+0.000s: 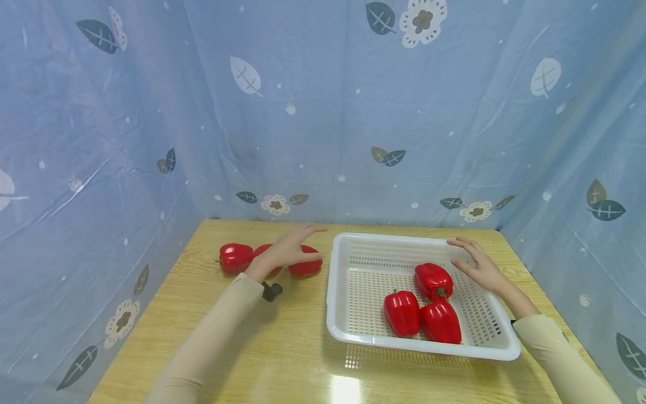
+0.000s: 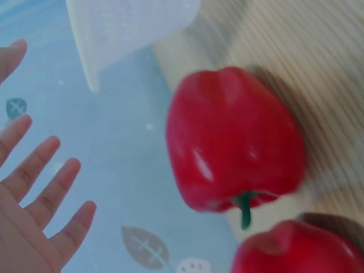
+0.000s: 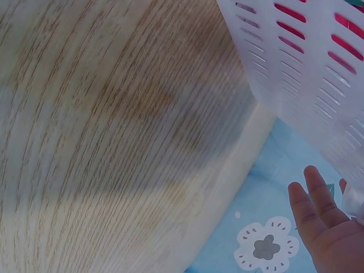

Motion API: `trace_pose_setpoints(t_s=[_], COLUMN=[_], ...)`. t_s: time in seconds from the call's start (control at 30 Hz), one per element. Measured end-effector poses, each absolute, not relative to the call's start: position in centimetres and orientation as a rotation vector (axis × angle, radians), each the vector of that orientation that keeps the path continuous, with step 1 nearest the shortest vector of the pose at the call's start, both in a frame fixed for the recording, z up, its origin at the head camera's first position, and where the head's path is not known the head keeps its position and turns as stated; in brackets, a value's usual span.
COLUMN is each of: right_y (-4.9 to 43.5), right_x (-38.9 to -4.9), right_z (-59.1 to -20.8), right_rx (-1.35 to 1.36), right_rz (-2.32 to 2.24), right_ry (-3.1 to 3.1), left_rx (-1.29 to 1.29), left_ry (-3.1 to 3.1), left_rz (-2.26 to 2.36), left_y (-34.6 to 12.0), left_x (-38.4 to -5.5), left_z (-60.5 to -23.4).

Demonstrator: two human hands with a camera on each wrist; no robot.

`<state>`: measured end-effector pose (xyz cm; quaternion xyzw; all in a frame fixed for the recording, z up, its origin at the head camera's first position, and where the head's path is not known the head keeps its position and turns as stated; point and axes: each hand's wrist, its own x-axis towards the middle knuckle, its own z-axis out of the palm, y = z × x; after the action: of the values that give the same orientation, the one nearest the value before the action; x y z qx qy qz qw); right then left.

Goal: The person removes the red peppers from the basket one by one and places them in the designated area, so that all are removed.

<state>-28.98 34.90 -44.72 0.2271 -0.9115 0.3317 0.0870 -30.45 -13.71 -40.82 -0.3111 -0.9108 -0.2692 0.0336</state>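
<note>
— What fills most of the view?
— A blue curtain (image 1: pixel 323 123) across the upper frame, leaves and flowers on it. Below sits a wood-grain worktop (image 1: pixel 287 348).
— And the big white thing?
— A slotted basket (image 1: pixel 335 280), right of centre. It looks like light, stiff plastic; I'd take it by the rim.
— The hands?
— Neither grips anything; fingers loosely spread on both. The left hand (image 1: pixel 287 249) hovers at centre-left, the right hand (image 1: pixel 481 269) by the basket's right rim. Touching it? I can't tell.
— Where are the peppers?
— Three in the basket: an upper one (image 1: pixel 434 280), a lower-left one (image 1: pixel 402 313), a lower-right one (image 1: pixel 441 321). Three more line the worktop at centre-left: an outer one (image 1: pixel 235 258), a half-hidden middle one (image 1: pixel 262 249), and an inner one (image 1: pixel 305 269) by the left hand.
— Easy to handle?
— Light and firm, I'd guess, but that gloss could slip. Wrap the broad sides, gently, lest the skin dent; don't tug the little green stem (image 2: pixel 245 210).
</note>
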Motion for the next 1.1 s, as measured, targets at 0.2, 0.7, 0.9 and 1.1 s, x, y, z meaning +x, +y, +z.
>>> trace_pose_setpoints(t_s=[0.2, 0.7, 0.9, 1.1], right_y=[34.9, 35.0, 35.0, 35.0], right_x=[-28.9, -29.1, -29.1, -29.2], right_z=[-44.8, -45.3, -45.1, -44.8], right_rx=[0.669, 0.705, 0.700, 0.691], right_rz=[0.999, 1.017, 1.012, 1.003], right_ry=[-2.716, -2.688, -2.695, -2.700], left_rx=[-1.041, -1.303, -1.381, -1.444], left_ry=[-2.794, -2.774, -2.770, -2.779], left_rz=[-0.768, -0.713, -0.699, -0.672], left_y=[-11.9, -7.9, -6.4, -5.2], left_x=[-30.4, -29.7, -29.3, -29.0], left_z=[-40.0, -38.3, -37.6, -37.2])
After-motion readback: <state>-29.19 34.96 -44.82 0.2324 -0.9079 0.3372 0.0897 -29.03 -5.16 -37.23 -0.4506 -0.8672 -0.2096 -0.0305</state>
